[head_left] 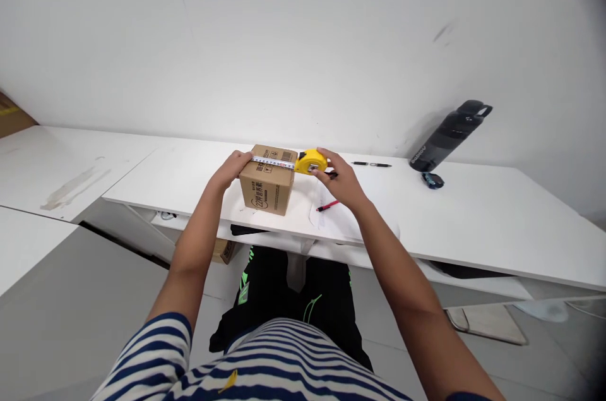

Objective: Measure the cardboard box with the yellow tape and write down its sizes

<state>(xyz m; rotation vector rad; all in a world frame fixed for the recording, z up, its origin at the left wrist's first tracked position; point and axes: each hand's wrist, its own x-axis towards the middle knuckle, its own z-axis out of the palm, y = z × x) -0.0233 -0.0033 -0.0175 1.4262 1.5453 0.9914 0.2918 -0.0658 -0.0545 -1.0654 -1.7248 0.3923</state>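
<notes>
A brown cardboard box [267, 186] with dark printing stands on the white desk in front of me. Across its top runs a pulled-out tape blade [274, 163], from the left edge to the right. My left hand [233, 167] is closed at the box's left edge, fingers on the blade's free end. At the right edge, my right hand [341, 180] grips the yellow tape measure [311, 161] by its case. A dark, thin object shows at the right fingers, partly hidden. Below this hand, a red pen [327, 206] lies on white paper [338, 222].
A black bottle [447, 139] stands at the back right, with a small dark round object [432, 180] by its base. A black pen [372, 164] lies near the wall. Under the desktop is an open shelf [279, 240]. Another cardboard box [14, 117] sits far left.
</notes>
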